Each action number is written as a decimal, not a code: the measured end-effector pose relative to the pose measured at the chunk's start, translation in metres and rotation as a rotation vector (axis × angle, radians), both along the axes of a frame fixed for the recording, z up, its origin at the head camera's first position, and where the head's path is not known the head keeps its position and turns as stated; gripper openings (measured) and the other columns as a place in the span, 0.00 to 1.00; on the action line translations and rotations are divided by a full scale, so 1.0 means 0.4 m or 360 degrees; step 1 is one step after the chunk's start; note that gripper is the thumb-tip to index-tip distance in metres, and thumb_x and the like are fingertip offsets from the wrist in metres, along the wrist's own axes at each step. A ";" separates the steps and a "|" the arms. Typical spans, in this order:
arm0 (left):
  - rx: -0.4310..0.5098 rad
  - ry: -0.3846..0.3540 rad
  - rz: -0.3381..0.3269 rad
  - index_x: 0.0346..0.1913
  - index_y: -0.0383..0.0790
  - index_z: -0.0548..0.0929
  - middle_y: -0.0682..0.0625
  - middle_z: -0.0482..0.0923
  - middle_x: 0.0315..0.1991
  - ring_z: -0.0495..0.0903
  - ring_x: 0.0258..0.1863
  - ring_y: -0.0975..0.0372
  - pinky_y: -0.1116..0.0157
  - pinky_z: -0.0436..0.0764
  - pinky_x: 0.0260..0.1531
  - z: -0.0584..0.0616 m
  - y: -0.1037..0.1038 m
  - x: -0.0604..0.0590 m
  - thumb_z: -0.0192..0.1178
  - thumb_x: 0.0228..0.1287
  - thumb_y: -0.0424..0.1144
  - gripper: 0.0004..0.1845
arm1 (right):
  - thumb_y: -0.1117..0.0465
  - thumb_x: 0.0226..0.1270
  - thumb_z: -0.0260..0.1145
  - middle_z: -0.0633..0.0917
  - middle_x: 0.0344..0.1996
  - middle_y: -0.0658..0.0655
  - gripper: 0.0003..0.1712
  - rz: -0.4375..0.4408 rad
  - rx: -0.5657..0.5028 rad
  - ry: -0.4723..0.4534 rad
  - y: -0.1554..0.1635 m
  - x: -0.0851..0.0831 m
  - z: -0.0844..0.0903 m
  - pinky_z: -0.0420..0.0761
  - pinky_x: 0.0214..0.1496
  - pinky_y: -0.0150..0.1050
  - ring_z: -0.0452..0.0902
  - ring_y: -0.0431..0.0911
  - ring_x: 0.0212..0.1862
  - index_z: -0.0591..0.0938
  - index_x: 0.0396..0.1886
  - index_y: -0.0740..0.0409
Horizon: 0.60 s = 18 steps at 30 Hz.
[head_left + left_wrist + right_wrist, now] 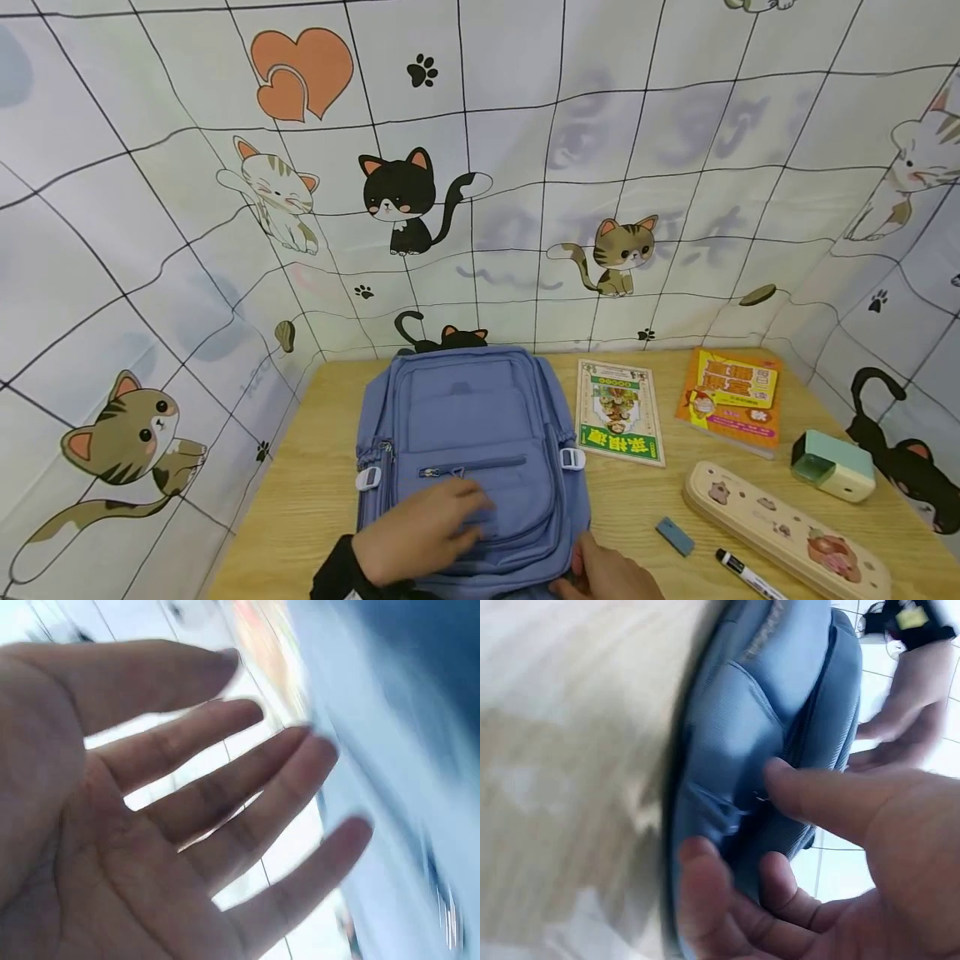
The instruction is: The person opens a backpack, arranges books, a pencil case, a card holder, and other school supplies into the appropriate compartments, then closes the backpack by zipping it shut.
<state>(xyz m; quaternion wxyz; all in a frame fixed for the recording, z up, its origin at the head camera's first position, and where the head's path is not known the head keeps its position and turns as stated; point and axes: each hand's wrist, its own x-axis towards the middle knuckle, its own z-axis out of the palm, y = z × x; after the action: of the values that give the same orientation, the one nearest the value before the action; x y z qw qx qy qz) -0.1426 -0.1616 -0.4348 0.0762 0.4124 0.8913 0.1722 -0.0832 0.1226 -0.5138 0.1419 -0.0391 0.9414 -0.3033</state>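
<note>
A blue backpack (474, 417) lies on the wooden table with its zipped front pocket facing up. Over the lower part of that pocket is my left hand (429, 529); the left wrist view shows its fingers (225, 847) spread and nothing in the palm. My right hand (613, 575) is at the bag's lower right corner. In the right wrist view, its thumb and curled fingers (705, 889) hold the side of the backpack (735, 727). A zipper pull (430, 472) lies at the left end of the pocket's zip.
Right of the bag lie a green-and-cream booklet (618, 412), an orange book (731, 400), a mint pencil sharpener (832, 467), a cream pencil case (780, 525), a blue eraser (675, 536) and a marker (750, 575). A cat-printed cloth (510, 208) hangs behind and on both sides.
</note>
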 end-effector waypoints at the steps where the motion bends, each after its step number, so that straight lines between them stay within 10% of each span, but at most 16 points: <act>1: -0.0009 -0.0047 -0.0090 0.62 0.45 0.85 0.54 0.83 0.56 0.83 0.53 0.67 0.69 0.85 0.53 -0.001 0.022 0.020 0.65 0.78 0.43 0.15 | 0.45 0.63 0.78 0.73 0.18 0.47 0.24 -0.0035 0.0082 0.0002 -0.008 0.006 0.009 0.66 0.23 0.37 0.70 0.42 0.20 0.71 0.30 0.48; 6: -0.0126 -0.0038 -0.0329 0.58 0.48 0.84 0.58 0.78 0.45 0.72 0.38 0.76 0.79 0.75 0.38 -0.038 0.095 0.061 0.62 0.79 0.52 0.15 | 0.43 0.67 0.76 0.76 0.18 0.46 0.19 -0.0070 0.0107 -0.0072 -0.011 0.011 0.016 0.69 0.25 0.38 0.72 0.41 0.22 0.78 0.25 0.46; 14: -0.0272 0.0174 -0.0265 0.55 0.48 0.81 0.59 0.73 0.38 0.68 0.33 0.73 0.76 0.72 0.33 -0.077 0.138 0.062 0.68 0.73 0.54 0.18 | 0.43 0.70 0.74 0.70 0.18 0.41 0.15 0.0170 -0.0308 0.0100 0.012 0.020 -0.031 0.64 0.22 0.32 0.64 0.32 0.19 0.83 0.27 0.42; 18: -0.0269 0.0360 -0.0278 0.51 0.48 0.82 0.57 0.76 0.35 0.70 0.30 0.72 0.78 0.70 0.31 -0.087 0.160 0.065 0.67 0.75 0.52 0.14 | 0.45 0.69 0.75 0.67 0.16 0.38 0.12 0.0074 -0.0310 0.0229 -0.014 0.035 -0.043 0.64 0.20 0.30 0.61 0.30 0.17 0.85 0.28 0.41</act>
<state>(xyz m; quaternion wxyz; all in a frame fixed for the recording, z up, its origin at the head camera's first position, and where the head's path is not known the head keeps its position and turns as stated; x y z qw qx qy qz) -0.1167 -0.0976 -0.4697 0.0246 0.4970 0.8664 0.0418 -0.0692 0.1168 -0.5312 0.0766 -0.0961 0.9141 -0.3864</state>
